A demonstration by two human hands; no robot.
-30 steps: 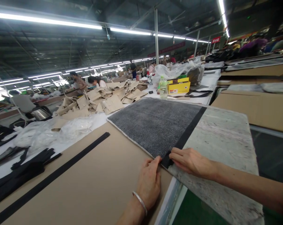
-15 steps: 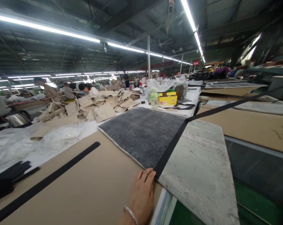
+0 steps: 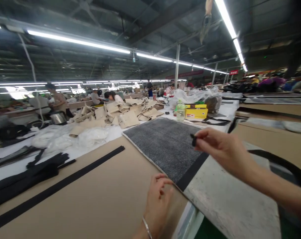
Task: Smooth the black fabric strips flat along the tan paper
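Observation:
A dark grey textured mat [image 3: 157,142] lies on a pale stone-like slab [image 3: 227,192]. Along the mat's right edge runs a black strip [image 3: 190,177], partly hidden behind my right arm. My right hand [image 3: 216,146] is raised over the mat, thumb and fingers pinched on a small black piece [image 3: 193,140] whose kind I cannot make out. At the mat's near corner, my left hand [image 3: 160,196], wearing a silver bracelet, has its fingers loosely bent and apart, with nothing visible in them. Another black strip [image 3: 282,157] curves past my right forearm.
A long black strip [image 3: 65,184] and a pile of black strips [image 3: 33,176] lie on the brown board [image 3: 103,205]. Farther back are beige cut pieces [image 3: 125,114], a clear bottle [image 3: 180,111] and a yellow box [image 3: 196,112]. Other people sit and stand in the background.
My right hand has come into view from the right, pinching the small black piece. The strip stretched to the upper right now hangs in a curve. My left hand's fingers have drawn off the strip's end.

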